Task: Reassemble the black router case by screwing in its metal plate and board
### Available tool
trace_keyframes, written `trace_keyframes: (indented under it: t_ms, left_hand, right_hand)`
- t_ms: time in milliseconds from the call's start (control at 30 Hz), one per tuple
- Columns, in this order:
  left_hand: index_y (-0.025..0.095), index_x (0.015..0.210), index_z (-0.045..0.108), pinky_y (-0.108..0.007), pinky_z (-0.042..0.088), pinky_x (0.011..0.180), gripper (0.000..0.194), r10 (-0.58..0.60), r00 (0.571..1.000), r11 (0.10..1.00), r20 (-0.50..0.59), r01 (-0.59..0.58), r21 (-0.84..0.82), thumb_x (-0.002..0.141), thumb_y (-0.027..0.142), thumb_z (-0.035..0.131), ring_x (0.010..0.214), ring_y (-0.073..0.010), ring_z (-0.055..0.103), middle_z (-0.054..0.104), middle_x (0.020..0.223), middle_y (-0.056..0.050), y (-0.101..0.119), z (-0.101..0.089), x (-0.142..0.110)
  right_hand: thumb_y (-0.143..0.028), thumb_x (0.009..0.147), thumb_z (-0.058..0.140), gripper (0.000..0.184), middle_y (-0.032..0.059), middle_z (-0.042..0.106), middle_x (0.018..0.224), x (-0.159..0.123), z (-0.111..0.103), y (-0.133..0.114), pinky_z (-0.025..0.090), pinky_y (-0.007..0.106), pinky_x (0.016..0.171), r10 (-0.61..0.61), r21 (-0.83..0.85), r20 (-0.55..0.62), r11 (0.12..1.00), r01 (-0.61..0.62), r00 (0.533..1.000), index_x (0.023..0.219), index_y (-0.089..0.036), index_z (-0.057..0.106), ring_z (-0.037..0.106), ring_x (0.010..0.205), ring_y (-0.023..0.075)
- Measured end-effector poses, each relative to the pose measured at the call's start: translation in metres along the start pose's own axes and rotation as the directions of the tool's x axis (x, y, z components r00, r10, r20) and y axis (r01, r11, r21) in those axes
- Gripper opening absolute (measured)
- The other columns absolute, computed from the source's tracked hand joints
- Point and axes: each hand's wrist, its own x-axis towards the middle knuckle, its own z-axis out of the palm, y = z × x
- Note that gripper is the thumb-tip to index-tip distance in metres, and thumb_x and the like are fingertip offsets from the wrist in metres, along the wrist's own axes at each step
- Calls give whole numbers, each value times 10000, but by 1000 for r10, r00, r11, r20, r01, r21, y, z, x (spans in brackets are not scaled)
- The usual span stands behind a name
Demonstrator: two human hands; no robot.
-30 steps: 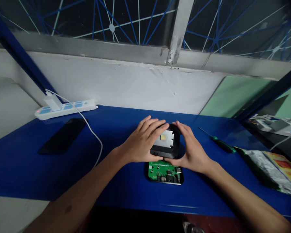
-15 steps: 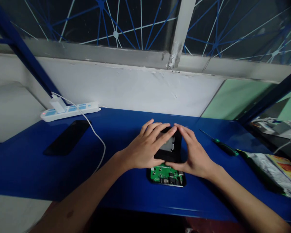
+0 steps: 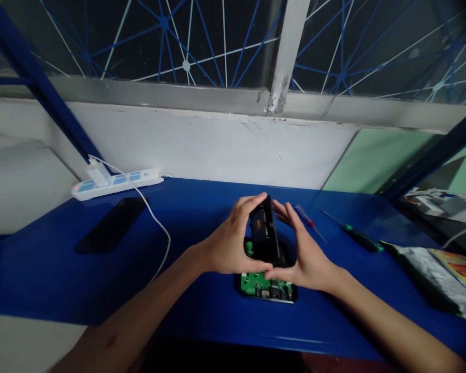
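My left hand (image 3: 231,238) is closed on a black plastic cover (image 3: 275,241), fingers at its top edge and thumb near its lower end. The cover is tilted steeply, with its recessed inner side showing. Beneath it lies a green circuit board (image 3: 252,282) in a black casing on the table, partly hidden by the cover and hands. My right hand (image 3: 308,248) is curved beside the cover's right side, fingers apart from it. Its thumb lies near the left thumb, above the board; whether it touches the cover is unclear.
A clear-handled screwdriver (image 3: 306,216) with a red collar and a green-and-black screwdriver (image 3: 361,238) lie to the right, near a foil packet (image 3: 442,274). On the left are a black phone-like slab (image 3: 111,225), a white cable (image 3: 155,216) and a power strip (image 3: 135,178).
The black cover has turned from facing me with a silver plate showing to a steep sideways tilt. My right fingers have moved off its top edge. The red-collared screwdriver now shows.
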Motion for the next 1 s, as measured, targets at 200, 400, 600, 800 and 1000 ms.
trace_keyframes:
  t_ms: [200, 400, 600, 800, 1000]
  left_hand:
    - [279, 1573, 51, -647, 426, 1127, 1343, 13, 1000, 996, 15, -12, -84, 570, 413, 933, 1390, -434, 380, 304, 1546, -186, -2, 1, 0]
    - [266, 1517, 162, -633, 394, 1151, 1279, 34, 999, 991, -24, -36, -128, 529, 429, 958, 1403, -433, 376, 371, 1470, -198, -11, 5, -2]
    - [287, 1510, 153, -644, 413, 1124, 1263, 16, 999, 989, -31, -21, -144, 539, 416, 952, 1399, -453, 394, 377, 1484, -203, -14, 7, -2]
    - [284, 1545, 94, -647, 401, 1132, 1313, -24, 998, 984, -56, 14, -175, 569, 484, 948, 1405, -463, 389, 262, 1566, -226, -23, 8, -3]
    - [277, 1545, 126, -693, 350, 1147, 1305, -8, 998, 997, -65, 3, -78, 555, 470, 954, 1435, -480, 314, 238, 1572, -214, -32, 6, -1]
  right_hand:
    - [-523, 729, 813, 1327, 240, 227, 1643, 0, 1, -2, 398, 682, 1126, 55, 8, 112, 998, -56, 992, 1589, -249, -160, 338, 1476, 431]
    - [-520, 726, 814, 1327, 227, 242, 1641, 2, 0, 0, 390, 655, 1143, 84, 25, 146, 996, -89, 986, 1588, -258, -160, 327, 1487, 415]
    - [-524, 724, 807, 1298, 235, 286, 1617, 2, -1, 5, 402, 654, 1131, 83, 24, 116, 996, -87, 990, 1596, -248, -114, 373, 1462, 416]
    - [-529, 664, 828, 1314, 243, 437, 1495, 2, -4, 9, 452, 670, 1064, 128, -60, 6, 990, -127, 992, 1603, -212, -35, 495, 1346, 437]
    - [-529, 687, 803, 1278, 246, 454, 1458, 2, -8, 14, 459, 650, 1053, 82, -159, -13, 984, -83, 997, 1602, -182, -18, 501, 1314, 430]
